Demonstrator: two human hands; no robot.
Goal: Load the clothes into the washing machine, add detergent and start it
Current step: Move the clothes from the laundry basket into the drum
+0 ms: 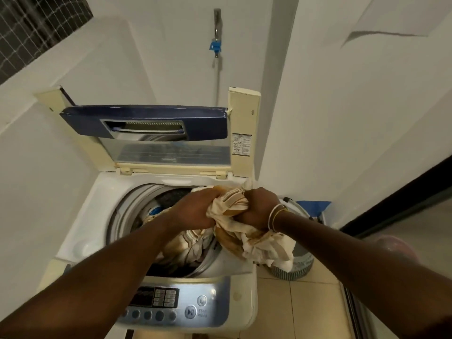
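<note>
A white top-loading washing machine (102, 196) stands in front of me with its blue-framed lid (146, 123) folded up against the wall. Clothes lie in its drum (137, 206). A bunched cream and tan striped cloth (234, 231) hangs over the drum's right rim, partly outside the tub. My left hand (195, 211) grips its left side. My right hand (259, 209), with bangles on the wrist, grips its right side. The control panel (171, 302) with buttons faces me at the front edge.
A grey laundry basket (300, 263) stands on the tiled floor right of the machine, with something blue (315, 206) behind it. A tap with a blue fitting (216, 45) is on the white wall above. A dark door frame (391, 204) runs along the right.
</note>
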